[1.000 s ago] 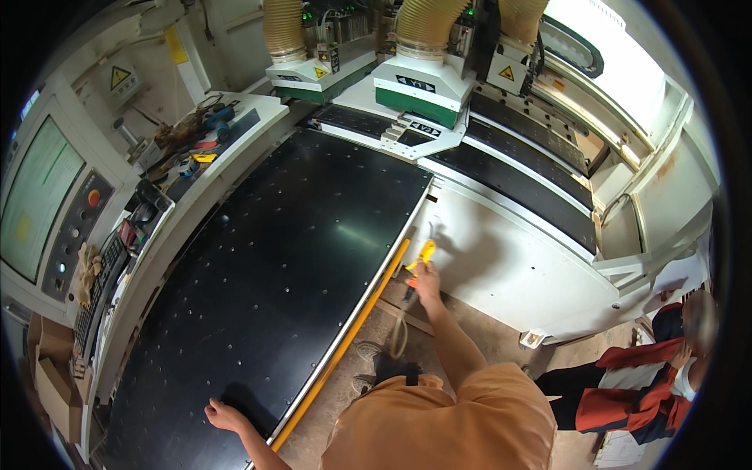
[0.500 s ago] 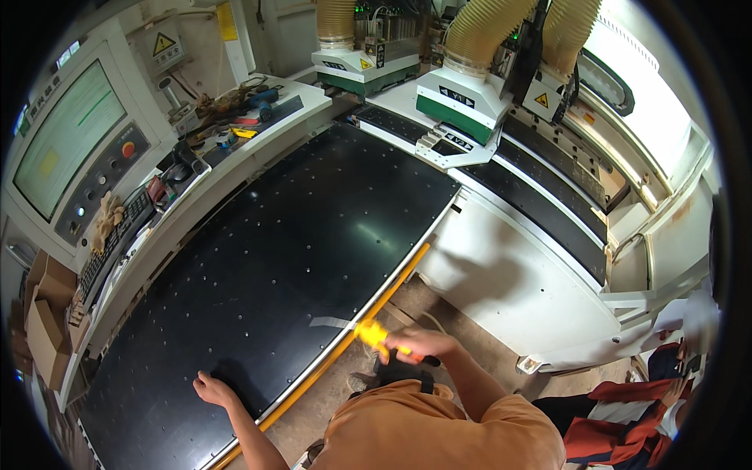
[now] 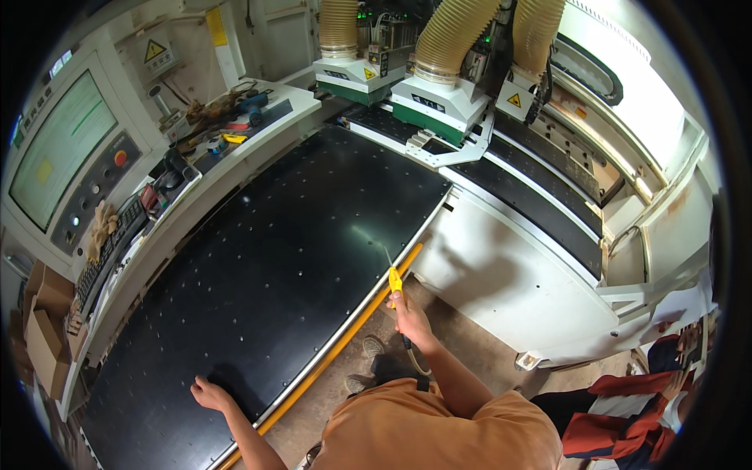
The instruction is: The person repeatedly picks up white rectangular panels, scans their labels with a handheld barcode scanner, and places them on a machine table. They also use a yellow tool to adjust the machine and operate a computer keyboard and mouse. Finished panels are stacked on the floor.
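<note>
My right hand (image 3: 410, 316) is wrapped round the handle of a yellow air blow gun (image 3: 395, 280). The gun's thin nozzle points away from me over the edge of the black machine bed (image 3: 258, 274), and a hose runs from its lower end back towards my body. At the near left, my left hand (image 3: 209, 392) is over the bed's dark surface, fingers curled in, nothing visible in them. Whether it touches the bed I cannot tell. Small round holes dot the bed, and a yellow bar (image 3: 360, 317) follows its near edge.
Machine heads (image 3: 439, 106) with ribbed hoses stand at the back. On the left are a control screen (image 3: 63, 153), a keyboard (image 3: 110, 251), and a shelf holding tools (image 3: 231, 117). A cardboard box (image 3: 48, 337) sits far left. Someone in red and dark clothing (image 3: 619, 419) is at the lower right.
My right hand has swung the blow gun forward and turned it, from pointing left to pointing away from me. My left hand has hardly moved. The view has shifted slightly.
</note>
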A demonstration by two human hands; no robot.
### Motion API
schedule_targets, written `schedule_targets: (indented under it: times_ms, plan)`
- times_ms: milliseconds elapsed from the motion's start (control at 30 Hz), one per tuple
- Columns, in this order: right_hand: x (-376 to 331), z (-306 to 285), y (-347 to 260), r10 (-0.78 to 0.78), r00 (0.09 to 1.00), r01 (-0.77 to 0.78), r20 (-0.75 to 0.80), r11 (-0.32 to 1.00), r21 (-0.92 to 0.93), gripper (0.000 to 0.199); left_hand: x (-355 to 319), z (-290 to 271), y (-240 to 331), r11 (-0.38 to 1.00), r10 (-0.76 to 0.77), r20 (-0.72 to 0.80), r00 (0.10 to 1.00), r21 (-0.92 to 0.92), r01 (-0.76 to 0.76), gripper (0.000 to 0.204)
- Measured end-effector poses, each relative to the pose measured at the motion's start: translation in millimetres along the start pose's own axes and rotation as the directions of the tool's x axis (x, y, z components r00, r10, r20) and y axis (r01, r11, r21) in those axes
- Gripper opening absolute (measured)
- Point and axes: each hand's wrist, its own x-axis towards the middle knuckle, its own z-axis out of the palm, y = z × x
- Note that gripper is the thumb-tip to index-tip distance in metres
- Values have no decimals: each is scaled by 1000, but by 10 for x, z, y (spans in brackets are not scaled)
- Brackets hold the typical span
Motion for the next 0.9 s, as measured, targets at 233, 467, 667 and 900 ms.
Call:
schedule_targets:
  times_ms: [233, 467, 667, 900]
  plan:
    - [75, -58, 6, 9, 969, 14, -246, 996, 90, 49, 68, 42, -114, 998, 61, -7, 998, 21, -61, 45]
    - [307, -295, 182, 113, 683, 294, -721, 861, 414, 40, 121, 48, -183, 998, 43, 32, 999, 35, -44, 45]
    - [496, -341, 242, 50, 599, 316, -799, 902, 294, 45, 91, 64, -137, 999, 52, -8, 999, -10, -52, 45]
    - [294, -261, 14, -79, 938, 220, -337, 888, 404, 54, 105, 22, -121, 999, 43, 15, 999, -14, -43, 45]
